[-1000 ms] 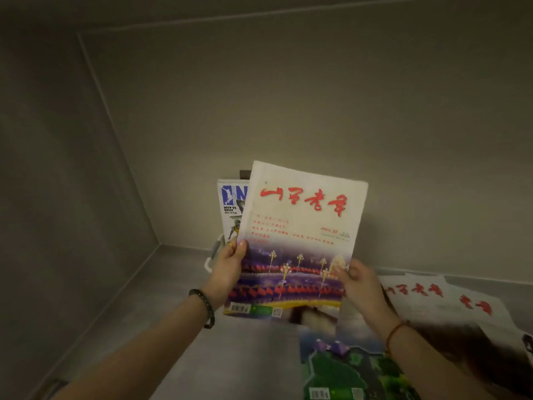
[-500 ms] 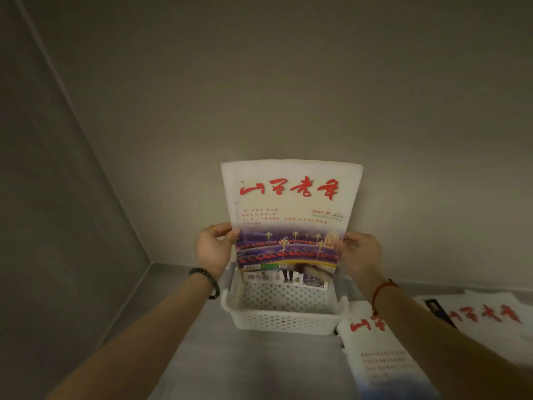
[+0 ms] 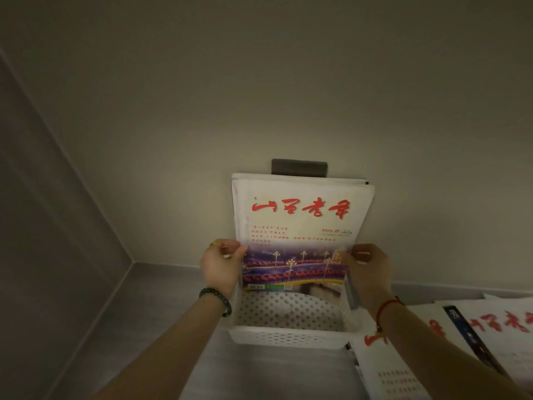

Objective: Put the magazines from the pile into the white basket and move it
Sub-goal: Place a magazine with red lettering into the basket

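A white perforated basket (image 3: 284, 337) stands on the grey shelf against the back wall. A magazine (image 3: 300, 223) with red calligraphy on a pale cover stands upright in it, in front of other magazines whose edges show behind it. My left hand (image 3: 220, 265) pinches its left edge and my right hand (image 3: 367, 268) pinches its right edge, both just above the basket's rim. The pile of magazines (image 3: 490, 330) lies flat on the shelf to the right, partly hidden by my right forearm.
The basket sits in a grey alcove: a side wall (image 3: 57, 226) on the left, the back wall behind. A dark rectangular plate (image 3: 299, 167) is on the back wall above the magazines. Bare shelf surface (image 3: 161, 327) lies left of the basket.
The magazine has gone from held tilted in the air to standing upright in the basket, lowered against the ones behind. Both hands kept hold of its edges.
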Motion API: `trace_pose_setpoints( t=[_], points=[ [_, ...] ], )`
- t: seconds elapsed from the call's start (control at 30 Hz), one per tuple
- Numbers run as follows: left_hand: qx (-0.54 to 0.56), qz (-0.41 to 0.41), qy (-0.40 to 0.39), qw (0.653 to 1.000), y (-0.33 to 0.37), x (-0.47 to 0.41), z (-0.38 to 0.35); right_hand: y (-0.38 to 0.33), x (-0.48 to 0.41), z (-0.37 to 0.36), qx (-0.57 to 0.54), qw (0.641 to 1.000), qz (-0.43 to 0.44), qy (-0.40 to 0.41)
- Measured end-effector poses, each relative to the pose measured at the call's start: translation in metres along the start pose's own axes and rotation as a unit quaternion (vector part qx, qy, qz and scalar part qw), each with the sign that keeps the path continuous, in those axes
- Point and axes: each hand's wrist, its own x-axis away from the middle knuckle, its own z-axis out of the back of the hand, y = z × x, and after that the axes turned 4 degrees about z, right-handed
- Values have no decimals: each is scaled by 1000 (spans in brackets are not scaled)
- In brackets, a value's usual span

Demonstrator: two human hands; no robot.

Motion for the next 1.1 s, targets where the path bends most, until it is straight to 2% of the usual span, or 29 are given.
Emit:
trace_pose_setpoints(
  t=[0.17, 0.3, 0.4, 0.6, 0.83, 0.93, 1.0, 1.1],
  points=[
    [26, -15, 8, 1000, 0, 18, 10, 2, 5, 23, 21, 994, 13, -104],
    [45, -46, -29, 998, 0, 57, 19, 9, 22, 76, -20, 992, -29, -121],
    [50, -41, -72, 995, -1, 99, 20, 20, 38, 130, 0, 992, -16, -128],
    [12, 2, -160, 987, -9, 194, -6, 46, 64, 232, 69, 994, -2, -88],
    [-62, 105, -249, 961, -27, 288, -71, 104, 89, 323, 69, 990, -65, -103],
    [-110, 129, -270, 948, -41, 317, -90, 138, 98, 340, 15, 980, -130, -148],
    [-147, 132, -245, 949, -51, 333, -97, 153, 107, 339, -19, 972, -129, -194],
    [-138, 123, -193, 964, -56, 347, -101, 169, 122, 326, 23, 947, -109, -301]
  ],
)
